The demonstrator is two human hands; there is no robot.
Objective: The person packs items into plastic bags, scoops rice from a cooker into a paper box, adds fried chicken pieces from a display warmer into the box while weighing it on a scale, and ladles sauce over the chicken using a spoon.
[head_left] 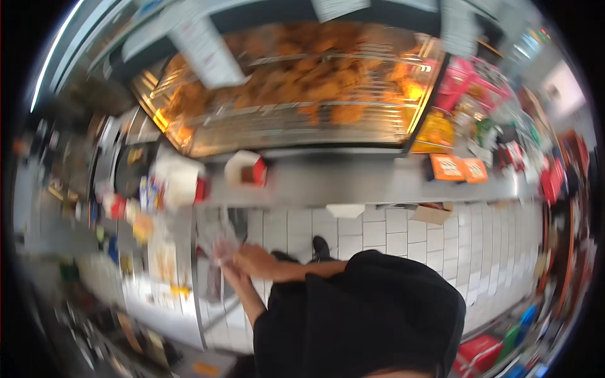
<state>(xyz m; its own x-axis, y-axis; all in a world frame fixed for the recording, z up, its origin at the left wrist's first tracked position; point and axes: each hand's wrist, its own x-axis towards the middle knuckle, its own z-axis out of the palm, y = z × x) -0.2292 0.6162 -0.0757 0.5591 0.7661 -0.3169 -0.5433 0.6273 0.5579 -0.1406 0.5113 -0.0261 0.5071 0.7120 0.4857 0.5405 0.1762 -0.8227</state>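
Note:
Thin clear plastic (pixel 218 238), like a bag or a disposable glove, is bunched at my hands, left of my body. My right hand (pixel 254 261) reaches in from the right, fingers closed on the plastic. Just below it is my left hand (pixel 230 267), touching or very near the right one; the plastic seems to cover its fingers, which are smeared by motion. A white and red carton (pixel 242 170) and a larger white container (pixel 176 179) stand on the metal counter (pixel 315 183) above my hands.
A lit glass display (pixel 302 88) full of browned fried food runs behind the counter. Orange boxes (pixel 449 167) and a yellow packet (pixel 433 132) sit at its right. A steel worktop (pixel 148 309) edges my left side. White tiles (pixel 372 236) cover the floor.

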